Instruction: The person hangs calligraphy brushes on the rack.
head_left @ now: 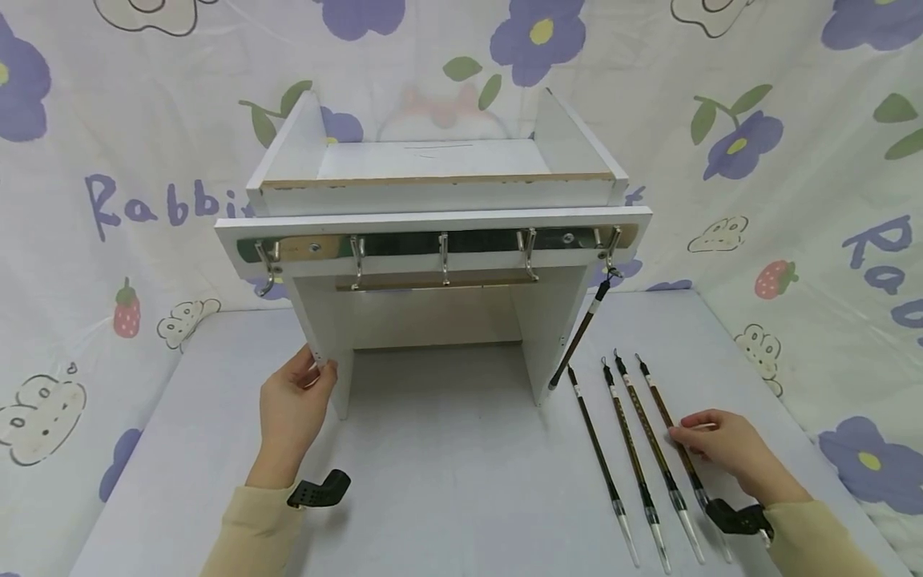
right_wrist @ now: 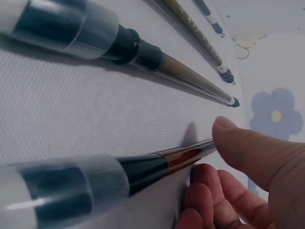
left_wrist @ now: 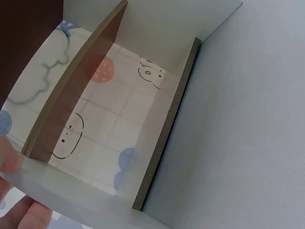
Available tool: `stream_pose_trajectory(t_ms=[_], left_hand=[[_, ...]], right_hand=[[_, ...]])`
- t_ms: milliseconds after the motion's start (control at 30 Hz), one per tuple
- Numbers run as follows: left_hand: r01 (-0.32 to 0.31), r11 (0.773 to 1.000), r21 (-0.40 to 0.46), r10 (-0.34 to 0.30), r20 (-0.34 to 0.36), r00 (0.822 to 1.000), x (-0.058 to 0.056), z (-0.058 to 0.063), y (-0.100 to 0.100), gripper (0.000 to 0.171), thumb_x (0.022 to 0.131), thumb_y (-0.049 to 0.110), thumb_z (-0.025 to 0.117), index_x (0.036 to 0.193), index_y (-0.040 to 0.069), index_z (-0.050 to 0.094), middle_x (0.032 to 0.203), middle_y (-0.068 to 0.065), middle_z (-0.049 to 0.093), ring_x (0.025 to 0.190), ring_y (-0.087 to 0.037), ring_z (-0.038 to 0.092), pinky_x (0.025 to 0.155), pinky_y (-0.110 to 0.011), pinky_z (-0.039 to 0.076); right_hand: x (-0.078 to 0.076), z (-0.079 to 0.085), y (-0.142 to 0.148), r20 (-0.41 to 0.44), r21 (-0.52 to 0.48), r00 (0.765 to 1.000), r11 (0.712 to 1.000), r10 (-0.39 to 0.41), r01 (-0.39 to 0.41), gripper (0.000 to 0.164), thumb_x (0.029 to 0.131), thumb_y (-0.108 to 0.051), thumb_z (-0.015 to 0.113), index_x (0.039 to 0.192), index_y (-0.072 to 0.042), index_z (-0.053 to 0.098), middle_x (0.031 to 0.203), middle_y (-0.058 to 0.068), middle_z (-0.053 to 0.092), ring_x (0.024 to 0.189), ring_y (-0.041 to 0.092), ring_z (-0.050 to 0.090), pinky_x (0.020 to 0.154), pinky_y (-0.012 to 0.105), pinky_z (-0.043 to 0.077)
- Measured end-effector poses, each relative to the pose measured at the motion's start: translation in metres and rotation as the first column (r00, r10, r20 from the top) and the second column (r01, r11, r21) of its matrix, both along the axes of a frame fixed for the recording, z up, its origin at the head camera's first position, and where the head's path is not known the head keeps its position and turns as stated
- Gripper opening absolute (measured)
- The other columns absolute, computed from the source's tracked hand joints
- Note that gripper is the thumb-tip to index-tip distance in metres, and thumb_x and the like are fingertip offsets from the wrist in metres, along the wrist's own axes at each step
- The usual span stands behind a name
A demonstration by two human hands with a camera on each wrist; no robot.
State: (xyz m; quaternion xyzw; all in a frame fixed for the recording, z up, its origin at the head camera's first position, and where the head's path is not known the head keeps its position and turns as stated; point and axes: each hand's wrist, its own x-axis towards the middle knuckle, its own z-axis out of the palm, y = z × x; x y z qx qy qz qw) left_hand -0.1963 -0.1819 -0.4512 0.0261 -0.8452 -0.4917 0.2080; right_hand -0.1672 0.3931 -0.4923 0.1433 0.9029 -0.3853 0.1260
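A white shelf rack stands on the table, with a row of metal hooks along its front rail. My left hand pinches the front edge of the rack's left side panel. One dark calligraphy brush hangs tilted by its loop from the rightmost hook. Several more brushes lie side by side on the table at the right, tips capped in clear plastic and pointing toward me. My right hand has its thumb and curled fingers around the handle of the rightmost brush, which lies on the table.
Left of the held brush lie the other brushes, loops toward the back. A white cloth covers the table. Behind and at the sides hangs a printed curtain with purple flowers and rabbits. A black wrist camera sits beside the held brush's lower end.
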Motion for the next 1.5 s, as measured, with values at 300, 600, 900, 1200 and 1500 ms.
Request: stream_pose_trajectory(t_ms=[300,600,900,1200,1500], left_hand=[[0.007,1.0,0.004,-0.007,-0.007,1.0,0.0,0.001,-0.001,0.041,0.094,0.021,0.062,0.134,0.012,0.06,0.126,-0.007,0.063,0.1,-0.024,0.067,0.072,-0.015,0.053],[0.0,1.0,-0.006,-0.001,-0.023,1.0,-0.002,0.003,-0.003,0.041,0.094,0.022,0.062,0.133,0.012,0.06,0.125,-0.005,0.063,0.1,-0.022,0.067,0.073,-0.019,0.055],[-0.001,1.0,0.028,0.0,0.009,1.0,-0.002,0.001,0.002,0.041,0.093,0.023,0.063,0.133,0.015,0.061,0.126,-0.001,0.063,0.099,-0.019,0.067,0.07,-0.014,0.052],[0.001,1.0,0.017,-0.002,0.018,1.0,-0.001,-0.001,0.004,0.042,0.094,0.024,0.062,0.134,0.011,0.059,0.127,-0.008,0.062,0.101,-0.025,0.066,0.076,-0.024,0.056],[-0.007,1.0,-0.009,0.007,0.013,1.0,-0.001,-0.001,0.001,0.042,0.094,0.025,0.061,0.135,0.014,0.059,0.128,-0.004,0.062,0.102,-0.022,0.066,0.077,-0.03,0.056]], right_hand=[[-0.002,0.001,-0.002,0.024,0.041,1.0,0.999,-0.018,0.017,0.054,0.082,-0.042,0.075,0.104,0.005,0.059,0.097,0.014,0.06,0.085,0.026,0.054,0.064,0.033,0.045],[-0.004,0.002,-0.005,0.004,0.05,1.0,0.999,-0.019,0.019,0.052,0.083,-0.041,0.074,0.103,0.005,0.06,0.096,0.015,0.06,0.086,0.028,0.054,0.069,0.037,0.045],[-0.002,0.0,0.002,0.0,0.047,1.0,0.999,-0.015,0.015,0.044,0.086,-0.037,0.072,0.1,0.004,0.065,0.093,0.011,0.063,0.084,0.025,0.056,0.066,0.033,0.046],[0.001,0.015,0.012,-0.049,-0.04,0.999,0.999,-0.01,0.008,0.053,0.09,-0.039,0.067,0.112,0.008,0.061,0.093,0.008,0.067,0.079,0.016,0.063,0.067,0.029,0.055],[0.004,0.046,-0.003,-0.287,-0.021,0.958,1.0,-0.007,0.001,0.055,0.095,-0.042,0.059,0.119,0.008,0.058,0.099,0.015,0.068,0.077,0.011,0.064,0.065,0.024,0.053]])
